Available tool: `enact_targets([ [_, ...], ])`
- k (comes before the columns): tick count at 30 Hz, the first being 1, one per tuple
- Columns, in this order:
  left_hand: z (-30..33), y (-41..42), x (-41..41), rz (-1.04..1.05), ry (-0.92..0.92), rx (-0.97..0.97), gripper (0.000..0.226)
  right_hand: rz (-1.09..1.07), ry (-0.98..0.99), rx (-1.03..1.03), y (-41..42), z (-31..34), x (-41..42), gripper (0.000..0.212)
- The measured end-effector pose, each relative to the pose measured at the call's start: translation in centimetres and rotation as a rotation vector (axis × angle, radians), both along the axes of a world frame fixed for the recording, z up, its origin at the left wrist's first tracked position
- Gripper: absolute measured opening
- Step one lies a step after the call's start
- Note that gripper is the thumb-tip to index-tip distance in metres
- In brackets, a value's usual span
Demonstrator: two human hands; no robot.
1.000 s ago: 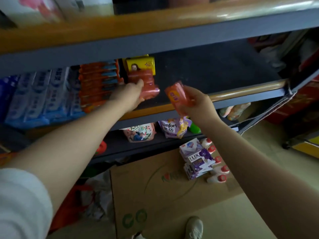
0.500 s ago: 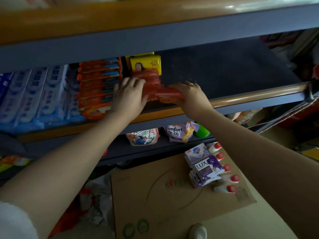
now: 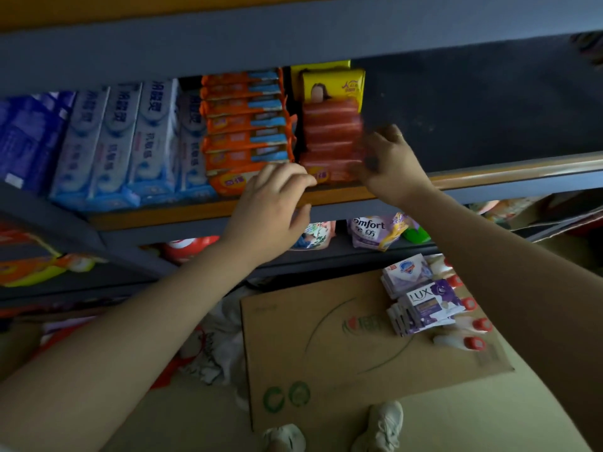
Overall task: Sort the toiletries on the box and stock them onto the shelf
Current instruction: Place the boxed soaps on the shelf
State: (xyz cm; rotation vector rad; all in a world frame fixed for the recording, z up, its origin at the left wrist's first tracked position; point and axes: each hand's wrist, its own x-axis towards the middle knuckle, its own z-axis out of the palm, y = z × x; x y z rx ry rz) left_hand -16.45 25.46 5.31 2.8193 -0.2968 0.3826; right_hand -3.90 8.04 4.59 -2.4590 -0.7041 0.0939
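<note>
Up on the shelf (image 3: 326, 199), a row of red soap packs (image 3: 331, 138) runs front to back, with yellow packs (image 3: 332, 84) at its far end. The right hand (image 3: 390, 168) lies against the right side of that red row near the front; its fingers curl toward the packs, but blur hides whether they actually pinch one. The left hand (image 3: 274, 203) sits at the shelf's front lip, fingers bent and close together, tips touching the foremost red pack, holding nothing.

Left of those fingers stands a row of orange-and-blue soap packs (image 3: 244, 122), about seven visible, then white toothpaste boxes (image 3: 130, 138), four of them, then blue boxes (image 3: 29, 138). Right of the right hand's fingers the dark shelf board lies bare.

Below the hands, a flat cardboard box (image 3: 326, 347) rests on the floor. On its far right corner sit a white soap carton (image 3: 406, 274), a purple LUX soap stack (image 3: 424, 308), and red-capped white bottles (image 3: 460, 342), about five. The lower shelf holds a Comfort pouch (image 3: 375, 231). Two pale shoes (image 3: 381, 425) show at the box's near edge.
</note>
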Motion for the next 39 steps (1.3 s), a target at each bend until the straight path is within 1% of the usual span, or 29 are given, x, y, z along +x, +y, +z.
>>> enact_targets([
  [2, -0.2, -0.1, -0.3, -0.030, 0.002, 0.000, 0.034, 0.003, -0.043, -0.008, -0.7, -0.1, -0.6, 0.038],
  [4, -0.6, -0.6, -0.7, -0.073, -0.002, -0.015, 0.034, -0.086, -0.125, 0.012, -2.0, -0.1, -1.7, 0.040],
  [7, -1.8, -1.8, -1.4, -0.143, -0.001, -0.081, 0.029, -0.242, -0.261, 0.067, -5.0, -0.5, -4.0, 0.032],
  [9, -3.1, -3.1, -2.3, -0.186, 0.039, -0.098, 0.028, -0.287, -0.259, 0.068, -7.9, -1.4, -5.7, 0.027],
  [12, -5.4, -5.1, -3.6, -0.204, 0.180, -0.143, 0.033, -0.335, -0.110, 0.017, -12.6, -3.2, -7.7, 0.024],
  [14, -7.1, -6.9, -4.4, -0.150, 0.310, -0.223, 0.030, -0.348, 0.034, -0.079, -15.4, -4.5, -8.5, 0.024],
  [18, -10.9, -11.1, -5.4, -0.040, 0.561, -0.360, 0.035, -0.165, 0.266, -0.322, -19.6, -7.2, -8.2, 0.031],
  [21, -13.2, -14.9, -5.5, 0.071, 0.659, -0.426, 0.051, -0.098, 0.353, -0.395, -21.3, -8.7, -7.2, 0.041],
  [23, -14.6, -17.7, -5.2, 0.127, 0.716, -0.437, 0.066, -0.028, 0.400, -0.444, -22.2, -9.8, -6.5, 0.043],
  [25, -15.9, -20.6, -4.4, 0.170, 0.727, -0.411, 0.081, 0.086, 0.411, -0.490, -23.1, -11.0, -5.7, 0.043],
  [26, -16.6, -21.9, -4.0, 0.181, 0.702, -0.398, 0.086, 0.129, 0.418, -0.498, -23.5, -11.4, -5.3, 0.043],
  [28, -18.0, -24.0, -2.9, 0.190, 0.657, -0.342, 0.092, 0.179, 0.418, -0.492, -24.4, -12.1, -4.3, 0.043],
  [31, -19.8, -26.2, -1.5, 0.197, 0.647, -0.188, 0.097, 0.220, 0.384, -0.446, -25.3, -12.7, -2.9, 0.040],
  [35, -20.8, -27.8, -0.3, 0.223, 0.624, 0.045, 0.081, 0.230, 0.364, -0.345, -25.9, -13.5, -1.9, 0.032],
  [37, -21.2, -28.0, -0.2, 0.246, 0.629, 0.071, 0.075, 0.237, 0.364, -0.315, -25.9, -14.0, -1.7, 0.028],
  [39, -21.4, -27.8, -0.2, 0.237, 0.633, 0.047, 0.074, 0.248, 0.357, -0.303, -25.5, -14.6, -1.5, 0.027],
])
